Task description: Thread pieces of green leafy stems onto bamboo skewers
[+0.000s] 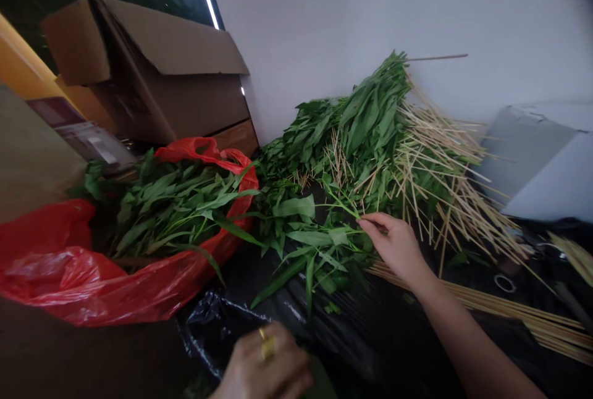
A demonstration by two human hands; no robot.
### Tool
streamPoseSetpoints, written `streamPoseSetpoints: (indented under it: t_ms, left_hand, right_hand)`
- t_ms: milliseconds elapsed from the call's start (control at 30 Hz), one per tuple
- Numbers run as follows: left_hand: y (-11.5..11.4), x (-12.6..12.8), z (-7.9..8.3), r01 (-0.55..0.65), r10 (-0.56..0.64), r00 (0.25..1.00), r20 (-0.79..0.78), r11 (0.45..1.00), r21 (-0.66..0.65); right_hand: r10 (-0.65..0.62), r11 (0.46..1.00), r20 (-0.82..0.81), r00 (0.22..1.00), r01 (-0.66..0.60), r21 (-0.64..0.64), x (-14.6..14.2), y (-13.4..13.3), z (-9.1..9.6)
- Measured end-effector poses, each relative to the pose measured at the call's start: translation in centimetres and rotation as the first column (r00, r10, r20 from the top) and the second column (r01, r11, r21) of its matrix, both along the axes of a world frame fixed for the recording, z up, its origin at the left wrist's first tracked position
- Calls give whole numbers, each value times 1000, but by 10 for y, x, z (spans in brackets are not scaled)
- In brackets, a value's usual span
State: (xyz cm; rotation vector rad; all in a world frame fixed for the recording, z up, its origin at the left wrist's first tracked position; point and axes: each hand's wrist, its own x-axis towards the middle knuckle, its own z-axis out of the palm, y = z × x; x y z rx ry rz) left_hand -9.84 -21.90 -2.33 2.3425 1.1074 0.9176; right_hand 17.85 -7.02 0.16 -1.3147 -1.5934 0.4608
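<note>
My right hand [393, 247] pinches a thin green leafy stem [343, 204] between thumb and fingertips. Just below that stem lies a loose heap of long-leaved greens [319, 244] on black plastic sheeting [361, 337]. At the bottom edge is my left hand [266, 362], slightly blurred, with a yellow ring on one finger. Its fingers are curled in, and what they hold, if anything, is hidden. A dim green leaf [322, 380] shows right beside it.
A red plastic bag [139, 300] full of leafy greens [167, 201] stands at left, before a cardboard box [185, 102]. Against the wall is a pile of leaf bunches [370, 102] with thin sticks [445, 164]. More long sticks [519, 319] lie at right, near a white box [546, 158].
</note>
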Motion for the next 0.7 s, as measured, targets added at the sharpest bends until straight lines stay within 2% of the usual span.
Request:
streamPoseSetpoints:
  t_ms: [67,167,233,300,367,433,533,633,700]
  left_hand:
    - [8,-18,2,-96,97,993,-60,995,25]
    - [10,-33,-6,-230,254,944,-212,964,130]
    - [9,-34,-15,-239,284,924,-258,952,192]
    - [10,-31,-19,-208,248,941,-228,960,189]
    - [14,-28,-13,-204,214,970,-115,975,88]
    - [21,-29,0,-263,271,960,67,959,-103]
    - [32,-32,23,-310,463,820,336,853,-419]
    - [40,-30,38,-180,572,641,512,760,-625]
    - [42,-27,43,-76,606,574,551,709,-701]
  right_hand:
    - [0,1000,0,1000,0,-1,0,0,0]
    - [5,1000,3,1000,-5,-2,0,-1,0]
    - [7,1000,6,1000,-7,-1,0,-1,-1]
    - [2,1000,8,1000,-2,3,0,-1,-1]
    - [-1,1000,8,1000,1,7,-1,-1,-1]
    - [0,1000,4,1000,0,8,0,-1,-2]
    - [5,1000,-3,1000,-5,3,0,0,-2]
    - [6,1000,-7,1000,-6,-2,0,-1,-2]
    - [6,1000,-7,1000,-6,-3,0,-1,-3]
